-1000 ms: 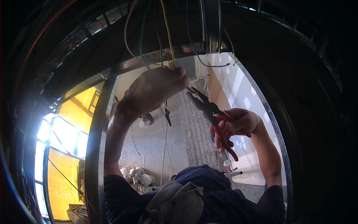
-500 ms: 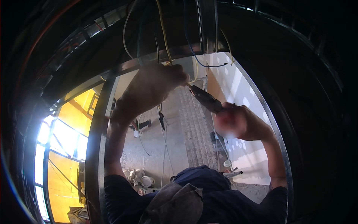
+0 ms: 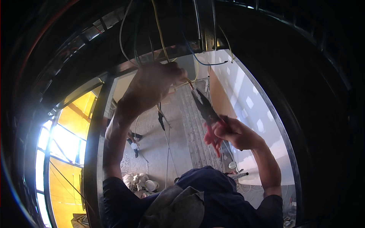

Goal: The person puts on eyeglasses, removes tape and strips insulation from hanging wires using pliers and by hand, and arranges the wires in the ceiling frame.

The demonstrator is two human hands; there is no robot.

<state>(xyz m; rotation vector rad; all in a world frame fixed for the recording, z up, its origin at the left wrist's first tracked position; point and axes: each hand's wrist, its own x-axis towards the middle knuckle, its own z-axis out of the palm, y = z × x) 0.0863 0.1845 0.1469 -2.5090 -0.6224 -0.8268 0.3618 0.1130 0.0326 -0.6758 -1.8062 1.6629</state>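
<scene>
Currently, closed left hand [image 3: 157, 83] pinching wire [image 3: 188, 81], its coppery end [image 3: 191, 86] poking out, closed right hand [image 3: 243, 133] gripping red-handled pliers [image 3: 207, 113], their dark, tapering nose [image 3: 203, 102] pointing at that end.

Navy shirt [image 3: 224, 197], short sleeves [image 3: 118, 199], rumpled grey cloth [image 3: 173, 208], bare hands [image 3: 242, 135]

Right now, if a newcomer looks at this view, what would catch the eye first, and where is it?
Probably the dark metal pliers with red handles, held in the right hand near the centre, tips by the thin wire ends at the bare left hand. Then perhaps the glaring white window beside bright yellow panels at far left, and the thin blue wire hanging near the top.
</scene>
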